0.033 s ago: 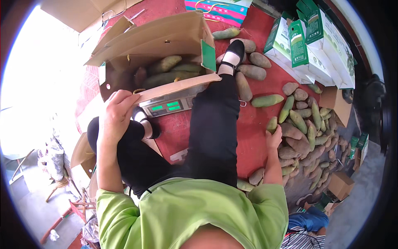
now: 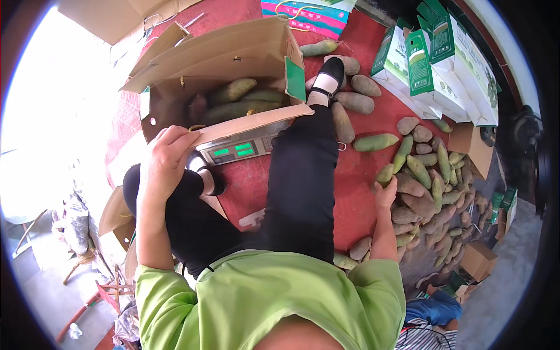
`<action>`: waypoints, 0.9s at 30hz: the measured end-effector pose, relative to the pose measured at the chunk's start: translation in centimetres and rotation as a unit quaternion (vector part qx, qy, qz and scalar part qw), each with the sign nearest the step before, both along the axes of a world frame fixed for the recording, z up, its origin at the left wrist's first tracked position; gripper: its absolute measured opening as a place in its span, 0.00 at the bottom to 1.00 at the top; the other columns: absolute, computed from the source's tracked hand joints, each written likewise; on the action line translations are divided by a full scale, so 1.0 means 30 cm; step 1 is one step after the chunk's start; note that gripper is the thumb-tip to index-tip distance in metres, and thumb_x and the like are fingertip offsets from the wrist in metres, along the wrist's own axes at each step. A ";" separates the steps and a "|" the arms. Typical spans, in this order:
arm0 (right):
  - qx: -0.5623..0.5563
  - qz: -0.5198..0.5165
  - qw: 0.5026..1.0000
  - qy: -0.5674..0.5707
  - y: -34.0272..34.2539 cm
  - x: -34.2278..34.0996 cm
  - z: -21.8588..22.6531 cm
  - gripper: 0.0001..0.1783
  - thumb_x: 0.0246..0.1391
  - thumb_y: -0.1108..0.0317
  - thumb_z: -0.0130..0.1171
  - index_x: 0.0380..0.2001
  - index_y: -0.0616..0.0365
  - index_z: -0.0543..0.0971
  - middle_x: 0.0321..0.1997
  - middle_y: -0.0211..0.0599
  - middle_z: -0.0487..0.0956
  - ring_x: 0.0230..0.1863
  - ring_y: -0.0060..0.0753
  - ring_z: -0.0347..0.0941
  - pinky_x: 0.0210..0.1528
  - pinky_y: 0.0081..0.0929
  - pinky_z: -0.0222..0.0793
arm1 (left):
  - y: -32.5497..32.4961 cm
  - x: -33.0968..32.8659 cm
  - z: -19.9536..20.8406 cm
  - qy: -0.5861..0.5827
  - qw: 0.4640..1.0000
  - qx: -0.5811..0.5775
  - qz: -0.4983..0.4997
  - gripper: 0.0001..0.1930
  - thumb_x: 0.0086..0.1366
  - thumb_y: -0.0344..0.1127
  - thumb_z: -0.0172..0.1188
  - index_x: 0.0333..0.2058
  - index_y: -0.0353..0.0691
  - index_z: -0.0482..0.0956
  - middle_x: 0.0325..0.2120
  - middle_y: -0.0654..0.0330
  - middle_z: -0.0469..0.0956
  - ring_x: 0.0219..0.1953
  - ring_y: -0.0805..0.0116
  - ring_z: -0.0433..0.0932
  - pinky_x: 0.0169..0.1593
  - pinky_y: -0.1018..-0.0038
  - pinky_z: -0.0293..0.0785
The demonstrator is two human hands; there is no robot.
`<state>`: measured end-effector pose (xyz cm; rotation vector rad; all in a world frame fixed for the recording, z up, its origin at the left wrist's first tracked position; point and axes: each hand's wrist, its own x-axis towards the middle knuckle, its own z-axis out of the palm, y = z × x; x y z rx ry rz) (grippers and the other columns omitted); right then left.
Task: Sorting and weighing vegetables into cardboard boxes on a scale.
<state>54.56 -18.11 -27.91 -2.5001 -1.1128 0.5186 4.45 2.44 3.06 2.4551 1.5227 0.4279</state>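
My left hand (image 2: 165, 158) pinches the near edge of an open cardboard box (image 2: 251, 120), at its left corner. The box rests on a digital scale (image 2: 239, 150) with lit green displays. Several green radishes (image 2: 233, 90) and a darker brownish root (image 2: 198, 107) lie inside it. Over on the right, my right hand (image 2: 385, 193) has its fingers wrapped round a short green radish (image 2: 384, 174). That hand is at the left border of a large heap of green radishes and earthy brown roots (image 2: 419, 204). Part of the held radish is hidden by my fingers.
Loose roots (image 2: 354, 101) lie by my right shoe (image 2: 328, 76). White-and-green cartons (image 2: 437, 64) stand at the far right, with a pink-and-blue box (image 2: 306, 17) at the back. A small cardboard box (image 2: 479, 261) sits beyond the heap. Another person's blue clothing (image 2: 434, 309) shows at lower right.
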 end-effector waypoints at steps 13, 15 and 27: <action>0.442 0.070 0.852 0.270 0.511 -0.287 0.885 0.32 0.48 0.82 0.60 0.57 0.64 0.62 0.55 0.37 0.69 0.56 0.29 0.65 0.59 0.28 0.60 | 0.006 -0.078 -0.046 0.046 0.998 0.007 0.031 0.16 0.50 0.23 0.56 0.40 0.43 0.80 0.33 0.59 0.78 0.39 0.58 0.76 0.44 0.65 0.71; 0.495 0.152 0.800 0.304 0.583 -0.338 1.001 0.31 0.47 0.83 0.60 0.56 0.64 0.63 0.55 0.39 0.69 0.56 0.31 0.66 0.59 0.31 0.61 | -0.003 -0.080 -0.045 0.057 0.998 0.010 0.031 0.16 0.50 0.24 0.56 0.40 0.45 0.80 0.33 0.61 0.78 0.39 0.59 0.76 0.43 0.66 0.72; 0.348 0.517 0.780 0.052 0.876 -0.869 1.146 0.28 0.43 0.69 0.64 0.51 0.54 0.71 0.47 0.38 0.77 0.51 0.41 0.72 0.53 0.36 0.65 | -0.012 -0.085 -0.049 0.059 0.997 0.012 0.046 0.15 0.53 0.25 0.54 0.39 0.47 0.80 0.33 0.62 0.78 0.40 0.60 0.77 0.44 0.65 0.72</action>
